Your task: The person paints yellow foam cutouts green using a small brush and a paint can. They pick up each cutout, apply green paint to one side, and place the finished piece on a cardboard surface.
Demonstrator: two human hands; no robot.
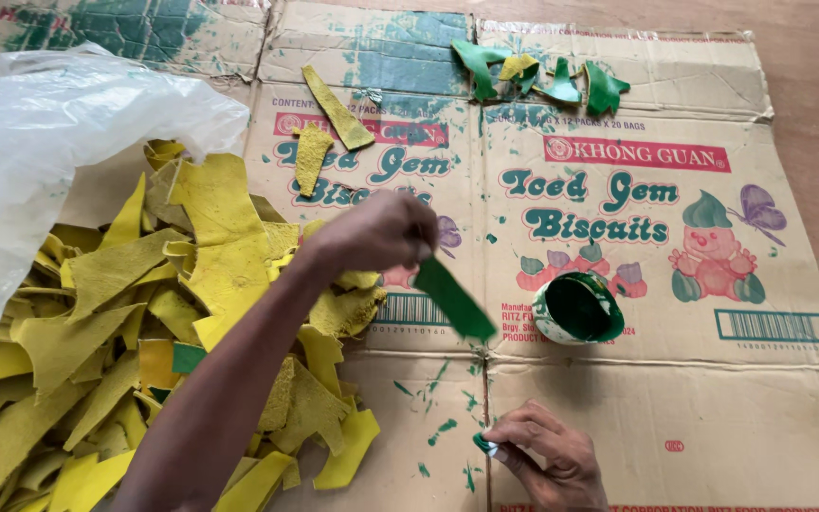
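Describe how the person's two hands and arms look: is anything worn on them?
Both are bare. The left hand and its long forearm show no sleeve, glove, watch or ring. The right hand is also ungloved, with green paint smeared on its fingertips.

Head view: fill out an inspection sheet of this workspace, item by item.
Surface: flattened cardboard box, smeared and spotted with green paint, lying on a brown floor.
Job's things: green-painted strip; small pot of green paint; heap of yellow scraps.
Clutter: painted green pieces at the top edge; two loose yellow strips.
Hands: left hand pinches the green strip in the air; right hand rests on the cardboard, gripping a small green-tipped tool.
Cables: nothing seen.
Surroundings: clear plastic bag at left, partly over the heap.
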